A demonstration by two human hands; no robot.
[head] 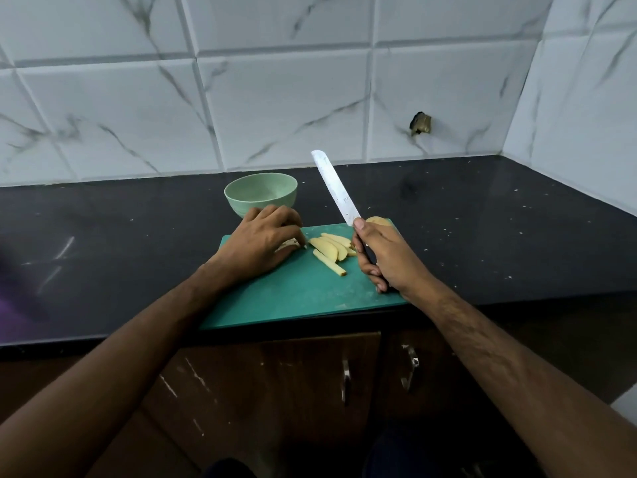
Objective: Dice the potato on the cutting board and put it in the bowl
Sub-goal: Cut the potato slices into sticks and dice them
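A green cutting board (pixel 296 298) lies at the counter's front edge. Several pale potato strips (pixel 329 251) lie on its far middle, and an uncut potato piece (pixel 377 220) peeks out behind my right hand. My left hand (pixel 262 244) sits on the board's far left with its fingers curled over potato pieces (pixel 287 243), mostly hidden beneath it. My right hand (pixel 382 260) grips the knife's dark handle, and the knife blade (pixel 336 188) points up and away, lifted off the board. A light green bowl (pixel 261 194) stands just behind the board, and what I see of its inside looks empty.
The black counter (pixel 482 229) spreads to both sides, backed by a white marbled tile wall (pixel 275 98) that turns a corner at the right. Brown cabinet doors with metal handles (pixel 345 379) are below the counter edge.
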